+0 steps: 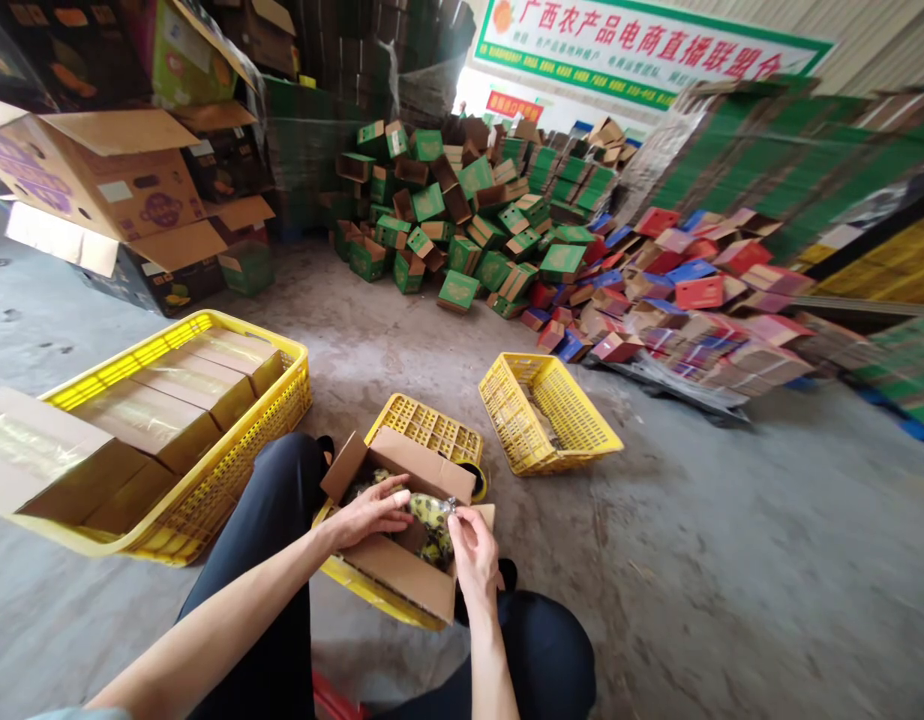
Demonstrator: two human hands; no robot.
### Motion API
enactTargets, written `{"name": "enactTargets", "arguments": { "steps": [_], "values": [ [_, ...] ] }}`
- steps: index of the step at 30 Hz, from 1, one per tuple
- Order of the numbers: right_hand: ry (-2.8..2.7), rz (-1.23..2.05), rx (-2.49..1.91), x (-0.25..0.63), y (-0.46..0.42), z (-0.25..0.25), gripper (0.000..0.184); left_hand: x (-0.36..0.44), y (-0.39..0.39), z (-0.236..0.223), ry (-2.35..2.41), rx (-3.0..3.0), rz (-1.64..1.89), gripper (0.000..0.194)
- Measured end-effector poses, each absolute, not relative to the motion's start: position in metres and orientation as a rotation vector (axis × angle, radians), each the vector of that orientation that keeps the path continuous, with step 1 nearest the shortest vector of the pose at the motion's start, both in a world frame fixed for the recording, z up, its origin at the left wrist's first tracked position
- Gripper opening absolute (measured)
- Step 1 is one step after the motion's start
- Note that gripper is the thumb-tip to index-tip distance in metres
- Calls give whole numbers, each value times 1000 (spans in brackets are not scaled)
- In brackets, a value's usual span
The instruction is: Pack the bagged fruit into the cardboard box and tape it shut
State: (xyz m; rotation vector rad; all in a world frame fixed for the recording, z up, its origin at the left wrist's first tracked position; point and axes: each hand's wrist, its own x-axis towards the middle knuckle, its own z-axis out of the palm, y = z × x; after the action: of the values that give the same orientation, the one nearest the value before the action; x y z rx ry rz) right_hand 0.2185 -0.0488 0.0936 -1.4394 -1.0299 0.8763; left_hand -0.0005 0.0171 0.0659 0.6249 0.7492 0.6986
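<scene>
Packets (430, 511) inside open cardboard box (402, 574)

Left hand (372, 512) is kinda loose, back facing up, fingers stretched out; right hand (474, 553) has thumb and fingertips pinched together. Knees (552, 645) bent, spread apart.

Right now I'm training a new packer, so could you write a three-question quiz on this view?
1. Which hand pinches the end of the clear plastic bag?
2. True or false: the large yellow crate at left holds brown cardboard boxes.
3. The border of the large Chinese-lettered banner is: a) blue, b) green, c) black.

Key: 1. The right hand. 2. True. 3. b.
</scene>
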Motion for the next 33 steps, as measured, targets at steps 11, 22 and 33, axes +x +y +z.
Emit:
{"name": "enactTargets", "arguments": {
  "steps": [11, 22, 33],
  "values": [
    [-1249, 1039, -1234, 210, -55, 101, 16, 2, 18, 59, 748, 526, 568, 60],
    [-1031, 1011, -1290, 213, -48, 82, 52, 2, 22, 69, 678, 674, 891, 62],
    [-727, 1222, -1331, 209, -50, 84, 74, 6, 18, 60, 667, 921, 883, 62]
  ]
}}
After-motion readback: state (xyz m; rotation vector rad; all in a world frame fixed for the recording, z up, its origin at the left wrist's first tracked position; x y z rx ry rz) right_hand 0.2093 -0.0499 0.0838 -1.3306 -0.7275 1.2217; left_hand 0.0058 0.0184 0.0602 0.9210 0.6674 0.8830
